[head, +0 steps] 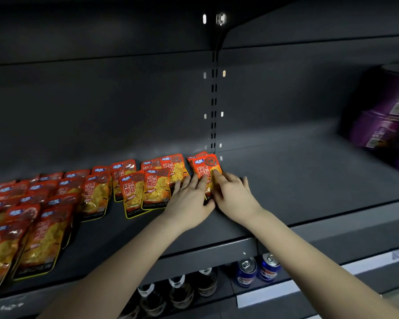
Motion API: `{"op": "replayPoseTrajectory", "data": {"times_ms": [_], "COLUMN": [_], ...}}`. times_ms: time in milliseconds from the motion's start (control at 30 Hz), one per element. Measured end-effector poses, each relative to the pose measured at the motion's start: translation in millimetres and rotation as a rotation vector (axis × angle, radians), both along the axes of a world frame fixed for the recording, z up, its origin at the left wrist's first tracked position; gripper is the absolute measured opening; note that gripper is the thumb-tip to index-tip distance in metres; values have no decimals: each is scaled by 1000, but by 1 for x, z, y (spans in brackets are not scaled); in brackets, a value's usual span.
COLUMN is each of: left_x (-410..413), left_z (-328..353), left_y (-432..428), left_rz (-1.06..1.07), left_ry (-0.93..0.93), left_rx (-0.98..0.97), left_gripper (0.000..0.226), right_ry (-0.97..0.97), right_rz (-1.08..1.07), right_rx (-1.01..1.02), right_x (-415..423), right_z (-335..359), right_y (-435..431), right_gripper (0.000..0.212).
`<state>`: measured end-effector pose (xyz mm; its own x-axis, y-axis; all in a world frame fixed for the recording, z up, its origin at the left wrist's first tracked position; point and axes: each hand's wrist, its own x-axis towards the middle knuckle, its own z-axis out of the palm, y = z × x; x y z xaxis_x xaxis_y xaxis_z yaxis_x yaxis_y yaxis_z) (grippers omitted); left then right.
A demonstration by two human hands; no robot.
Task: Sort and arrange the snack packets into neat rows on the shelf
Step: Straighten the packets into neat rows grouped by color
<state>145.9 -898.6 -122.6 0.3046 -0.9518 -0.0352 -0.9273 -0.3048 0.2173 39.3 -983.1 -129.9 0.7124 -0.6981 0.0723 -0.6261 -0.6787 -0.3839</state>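
While left hand point(189, 200) and right hand point(234, 195) press flat on one packet point(204, 168), two cans point(247, 271)

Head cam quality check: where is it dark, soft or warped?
Head view: dim overall, brightest on the shelf near the rightmost packet under the left hand and right hand, its print legible; far-left packets smeared soft; purple tubs at right dark and blurred; wide-angle lens skews the shelf lines.

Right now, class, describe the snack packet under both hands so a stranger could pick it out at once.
On the dark shelf, find the slotted upright strip at the back. At its foot lies the rightmost orange snack packet, overlapping another behind it. Only this one is touched by both the left hand and right hand.
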Motion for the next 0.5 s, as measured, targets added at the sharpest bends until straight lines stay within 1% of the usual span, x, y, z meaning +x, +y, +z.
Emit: {"op": "replayPoseTrajectory", "data": {"times_ms": [167,300,500], "left_x": [-5,-6,1], "left_z": [6,13,16], "left_y": [0,3,10], "left_rz": [-8,-17,-4], "left_ry": [3,-4,5], "left_rx": [-45,-100,-177], "left_gripper": [68,66,65], "right_ry": [-55,-102,-242], "right_rz": [-25,-40,-31], "right_rx": [38,23,39], "right_x": [-2,-3,5], "right_z": [11,19,24], "right_y": [8,17,26], "right_gripper": [57,57,53]}}
